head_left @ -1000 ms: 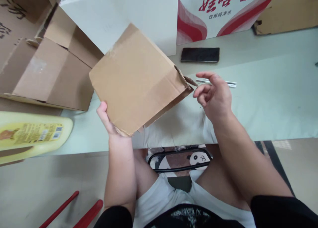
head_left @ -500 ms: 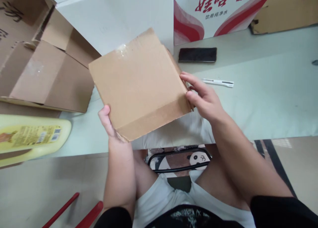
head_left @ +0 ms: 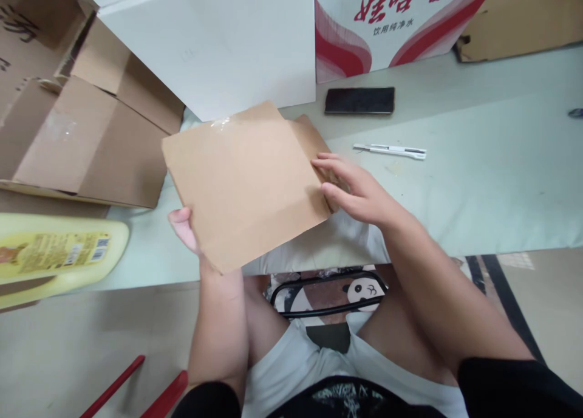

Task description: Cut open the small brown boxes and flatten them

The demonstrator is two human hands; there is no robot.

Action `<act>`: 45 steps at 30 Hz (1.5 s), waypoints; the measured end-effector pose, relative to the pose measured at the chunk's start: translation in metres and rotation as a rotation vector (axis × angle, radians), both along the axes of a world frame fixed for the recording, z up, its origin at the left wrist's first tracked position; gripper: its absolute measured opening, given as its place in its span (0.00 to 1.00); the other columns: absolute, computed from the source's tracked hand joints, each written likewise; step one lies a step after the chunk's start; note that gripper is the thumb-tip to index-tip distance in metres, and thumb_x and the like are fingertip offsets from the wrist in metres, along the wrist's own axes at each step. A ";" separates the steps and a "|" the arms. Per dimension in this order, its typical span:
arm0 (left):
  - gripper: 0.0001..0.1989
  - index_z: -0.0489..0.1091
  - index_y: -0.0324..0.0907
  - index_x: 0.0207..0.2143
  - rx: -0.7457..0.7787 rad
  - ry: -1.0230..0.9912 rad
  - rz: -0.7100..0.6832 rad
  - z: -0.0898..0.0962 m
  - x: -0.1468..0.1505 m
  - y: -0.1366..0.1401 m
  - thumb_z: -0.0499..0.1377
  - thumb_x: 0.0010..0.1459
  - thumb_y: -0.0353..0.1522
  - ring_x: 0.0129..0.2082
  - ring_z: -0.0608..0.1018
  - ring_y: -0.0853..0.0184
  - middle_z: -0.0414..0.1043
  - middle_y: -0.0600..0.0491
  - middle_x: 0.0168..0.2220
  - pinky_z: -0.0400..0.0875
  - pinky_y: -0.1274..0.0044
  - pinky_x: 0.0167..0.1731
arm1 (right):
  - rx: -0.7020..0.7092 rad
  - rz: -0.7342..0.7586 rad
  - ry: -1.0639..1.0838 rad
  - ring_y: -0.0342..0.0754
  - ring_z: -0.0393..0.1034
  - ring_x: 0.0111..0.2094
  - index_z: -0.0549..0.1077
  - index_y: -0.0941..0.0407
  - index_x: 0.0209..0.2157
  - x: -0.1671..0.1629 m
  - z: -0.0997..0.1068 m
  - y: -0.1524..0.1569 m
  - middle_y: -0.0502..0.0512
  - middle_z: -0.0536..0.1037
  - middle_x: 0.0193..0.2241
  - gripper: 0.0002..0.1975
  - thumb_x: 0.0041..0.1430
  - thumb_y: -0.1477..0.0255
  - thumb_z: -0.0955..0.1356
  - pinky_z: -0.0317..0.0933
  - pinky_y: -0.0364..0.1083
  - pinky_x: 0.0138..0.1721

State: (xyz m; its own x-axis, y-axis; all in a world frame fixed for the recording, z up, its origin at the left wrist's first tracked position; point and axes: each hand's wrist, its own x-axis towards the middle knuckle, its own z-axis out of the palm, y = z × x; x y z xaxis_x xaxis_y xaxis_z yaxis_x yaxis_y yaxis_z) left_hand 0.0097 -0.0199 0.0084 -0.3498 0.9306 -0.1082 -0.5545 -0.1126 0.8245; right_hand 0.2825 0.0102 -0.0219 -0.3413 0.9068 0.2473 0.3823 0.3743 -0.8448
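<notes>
A brown cardboard box (head_left: pixel 246 181), looking folded nearly flat, is tilted above the table in front of me, with a strip of clear tape at its top edge. My left hand (head_left: pixel 184 228) grips its lower left edge, thumb at the side and the other fingers hidden beneath. On the right side my right hand (head_left: pixel 353 190) has its thumb and fingertips on the edge, where a cardboard flap (head_left: pixel 310 135) sticks out behind the top panel. Just beyond that hand a slim white utility knife (head_left: pixel 396 151) lies on the table, its narrow tip pointing left.
Behind the knife lies a black phone (head_left: pixel 359 101). A white box (head_left: pixel 218 47) and a red-and-white printed carton (head_left: pixel 401 23) stand at the back. Open cardboard boxes (head_left: pixel 109 114) and a yellow bottle (head_left: pixel 64 248) occupy the left; flat cardboard (head_left: pixel 523 20) lies far right.
The cardboard box has come down a little toward me and lies flatter. Its right flap now spreads further out. My right hand has shifted left and slightly down along the edge.
</notes>
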 end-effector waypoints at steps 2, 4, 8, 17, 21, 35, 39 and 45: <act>0.25 0.78 0.44 0.42 -0.087 0.043 0.020 -0.002 -0.004 0.002 0.58 0.36 0.33 0.48 0.83 0.54 0.84 0.53 0.38 0.81 0.69 0.43 | 0.024 -0.126 0.125 0.60 0.73 0.61 0.78 0.49 0.53 0.002 0.002 0.001 0.61 0.79 0.57 0.23 0.67 0.51 0.65 0.65 0.63 0.63; 0.28 0.77 0.43 0.38 -0.173 0.142 0.004 -0.006 -0.009 0.005 0.56 0.27 0.28 0.43 0.84 0.53 0.83 0.53 0.34 0.81 0.64 0.47 | 0.048 -0.302 0.226 0.58 0.77 0.53 0.78 0.50 0.49 0.006 0.003 0.002 0.59 0.82 0.51 0.17 0.67 0.56 0.66 0.69 0.61 0.57; 0.20 0.73 0.44 0.28 -0.182 0.293 -0.025 -0.013 -0.021 0.006 0.56 0.26 0.26 0.34 0.82 0.59 0.78 0.56 0.28 0.80 0.67 0.42 | 0.209 -0.509 0.253 0.56 0.76 0.51 0.79 0.50 0.46 0.014 0.017 -0.003 0.56 0.82 0.48 0.11 0.65 0.66 0.67 0.69 0.58 0.55; 0.21 0.75 0.43 0.29 -0.047 0.425 -0.119 -0.013 -0.032 -0.001 0.56 0.26 0.25 0.28 0.79 0.63 0.78 0.55 0.28 0.72 0.75 0.25 | 0.634 -0.429 -0.110 0.54 0.79 0.48 0.78 0.49 0.38 0.013 0.083 -0.030 0.47 0.85 0.41 0.10 0.60 0.76 0.66 0.68 0.59 0.53; 0.22 0.76 0.44 0.31 0.026 0.458 -0.126 -0.013 -0.032 -0.003 0.59 0.27 0.24 0.31 0.79 0.62 0.77 0.55 0.28 0.74 0.74 0.29 | 0.568 -0.384 -0.327 0.59 0.74 0.56 0.77 0.47 0.46 0.011 0.100 -0.046 0.46 0.85 0.45 0.16 0.61 0.73 0.63 0.59 0.66 0.58; 0.21 0.74 0.43 0.29 -0.092 0.446 -0.110 -0.009 -0.018 -0.001 0.58 0.26 0.24 0.34 0.81 0.58 0.79 0.53 0.30 0.78 0.68 0.36 | 0.588 -0.832 -0.034 0.62 0.65 0.62 0.72 0.42 0.56 0.012 0.078 -0.044 0.52 0.72 0.54 0.23 0.58 0.68 0.64 0.61 0.62 0.62; 0.14 0.66 0.44 0.23 -0.174 0.433 -0.048 -0.012 -0.026 0.005 0.57 0.27 0.25 0.32 0.79 0.61 0.74 0.55 0.25 0.76 0.71 0.35 | 0.286 -0.737 0.127 0.58 0.67 0.63 0.67 0.46 0.56 0.014 0.059 -0.025 0.55 0.72 0.59 0.26 0.55 0.71 0.68 0.63 0.61 0.62; 0.13 0.63 0.44 0.22 -0.309 0.381 -0.056 -0.019 -0.039 0.011 0.56 0.26 0.26 0.30 0.76 0.64 0.71 0.56 0.25 0.73 0.72 0.32 | -0.238 -0.493 0.266 0.58 0.76 0.51 0.68 0.49 0.52 0.020 0.018 0.006 0.60 0.77 0.52 0.26 0.53 0.63 0.73 0.73 0.61 0.50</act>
State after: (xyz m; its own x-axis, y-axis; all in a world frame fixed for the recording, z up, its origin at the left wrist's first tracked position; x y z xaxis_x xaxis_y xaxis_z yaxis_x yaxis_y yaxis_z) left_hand -0.0294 -0.0091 -0.0105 -0.3689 0.8936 -0.2559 -0.2054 0.1902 0.9600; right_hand 0.3025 0.0158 -0.0035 0.1785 0.9832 0.0381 0.2269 -0.0035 -0.9739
